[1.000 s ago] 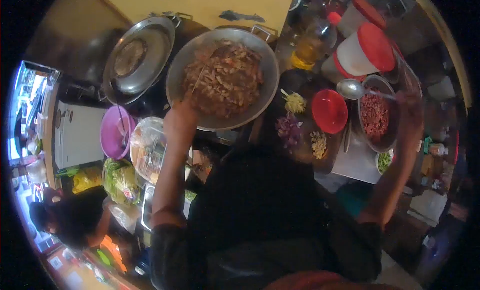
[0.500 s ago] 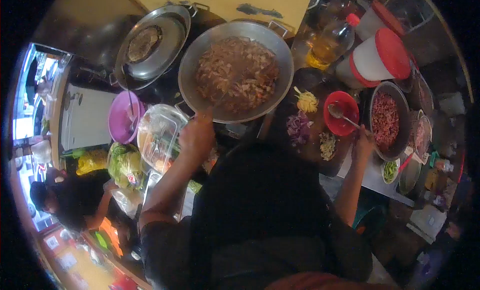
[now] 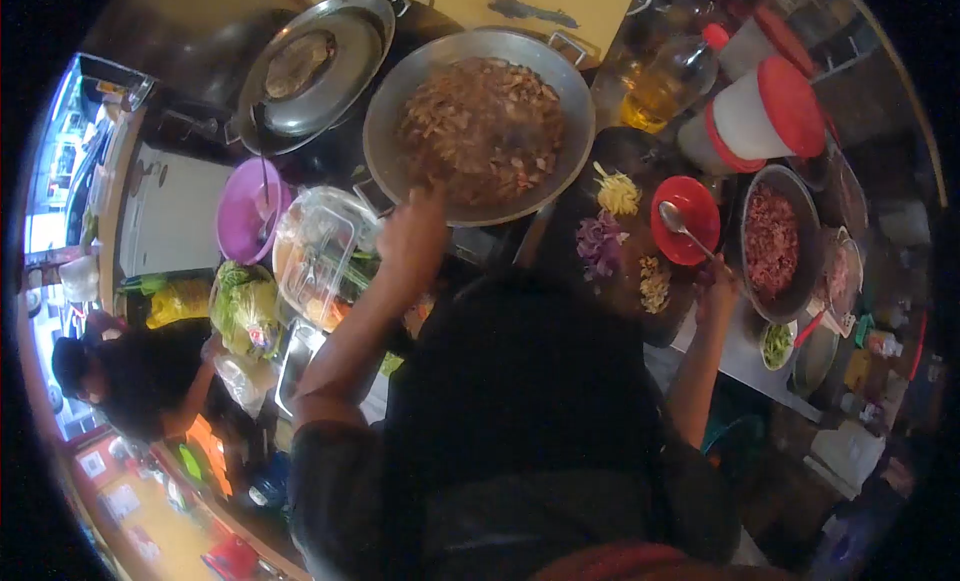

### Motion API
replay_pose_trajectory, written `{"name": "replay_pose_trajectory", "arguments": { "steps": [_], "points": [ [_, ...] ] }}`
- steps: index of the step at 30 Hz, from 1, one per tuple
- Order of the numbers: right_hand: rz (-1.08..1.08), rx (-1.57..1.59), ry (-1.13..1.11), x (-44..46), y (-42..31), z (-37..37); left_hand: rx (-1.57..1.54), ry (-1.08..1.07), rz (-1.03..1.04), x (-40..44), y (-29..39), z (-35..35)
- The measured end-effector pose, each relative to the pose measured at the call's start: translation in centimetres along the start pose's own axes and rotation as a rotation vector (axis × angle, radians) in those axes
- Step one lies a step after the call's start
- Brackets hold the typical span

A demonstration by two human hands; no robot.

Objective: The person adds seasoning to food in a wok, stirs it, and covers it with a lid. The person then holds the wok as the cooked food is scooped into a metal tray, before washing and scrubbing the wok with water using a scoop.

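A wide metal wok (image 3: 578, 131) holds browned, chopped food (image 3: 485, 131). At its near rim my left hand (image 3: 413, 239) is closed round a utensil handle, mostly hidden by the hand and the food. My right hand (image 3: 718, 286) grips a metal spoon (image 3: 675, 221), whose bowl lies inside a red bowl (image 3: 700, 209). Left of that bowl are yellow strips (image 3: 617, 193) and chopped purple onion (image 3: 600, 246); small pale pieces (image 3: 654, 285) lie just below it. A dark pan of raw minced meat (image 3: 772, 243) sits to the right.
A lidded pan (image 3: 345, 56) stands back left, above a purple basin (image 3: 235, 216). Bagged vegetables and a clear container (image 3: 325, 246) are at the left. Oil bottles (image 3: 670, 86) and a red-lidded tub (image 3: 745, 116) stand back right. Another person (image 3: 150, 381) is at the far left.
My right hand has come leftward from above the meat pan, bringing the spoon into the red bowl. My left hand stays at the wok's near rim, and the view has shifted.
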State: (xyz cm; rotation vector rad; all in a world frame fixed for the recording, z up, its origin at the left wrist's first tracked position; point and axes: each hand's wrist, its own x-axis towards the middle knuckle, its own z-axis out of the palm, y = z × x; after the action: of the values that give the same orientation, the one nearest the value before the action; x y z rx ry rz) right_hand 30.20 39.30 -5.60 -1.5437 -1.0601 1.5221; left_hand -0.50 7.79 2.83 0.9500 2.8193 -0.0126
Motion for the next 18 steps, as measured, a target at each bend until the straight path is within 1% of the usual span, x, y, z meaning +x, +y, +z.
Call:
{"name": "replay_pose_trajectory", "arguments": {
  "steps": [1, 5, 6, 8, 10, 11, 13, 14, 16, 17, 18],
  "points": [
    [-0.004, -0.019, 0.041, -0.7, -0.4, 0.4, 0.015, -0.068, -0.024, 0.6, 0.6, -1.7],
    [-0.043, -0.124, -0.027, 1.4, 1.5, -1.8, -0.054, -0.029, -0.019, -2.0, -0.2, -4.9],
    [-0.176, -0.195, -0.007, 2.6, 2.7, -2.5, -0.054, -0.064, -0.002, -4.0, -0.1, -6.4],
    [-0.308, -0.266, 0.005, 2.5, 2.9, -2.6, -0.052, -0.100, 0.007, -5.7, 0.3, -6.9],
    [-0.604, -0.277, 0.160, -0.8, 0.8, -0.7, -0.158, -0.098, 0.016, -6.6, 1.3, -6.1],
    [-0.606, -0.278, 0.146, -2.1, -0.7, -0.1, -0.141, -0.083, -0.017, -5.6, 2.0, -4.5],
    [-0.588, -0.503, 0.038, -4.3, -3.1, 0.5, -0.188, -0.057, -0.032, -2.7, 2.7, -1.7],
    [-0.588, -0.506, 0.032, -4.5, -3.1, 0.6, -0.189, -0.059, -0.039, -1.5, 2.5, -1.0],
    [-0.617, -0.705, 0.145, -4.1, -3.7, 1.2, -0.127, -0.048, -0.077, 0.5, 2.5, -0.6],
    [-0.623, -0.702, 0.149, -4.5, -4.2, 1.5, -0.131, -0.042, -0.074, 0.8, 2.7, -0.9],
    [-0.674, -0.613, 0.087, -5.3, -4.8, 1.8, -0.151, 0.047, -0.054, 0.7, 3.0, -1.8]
  ]
}}
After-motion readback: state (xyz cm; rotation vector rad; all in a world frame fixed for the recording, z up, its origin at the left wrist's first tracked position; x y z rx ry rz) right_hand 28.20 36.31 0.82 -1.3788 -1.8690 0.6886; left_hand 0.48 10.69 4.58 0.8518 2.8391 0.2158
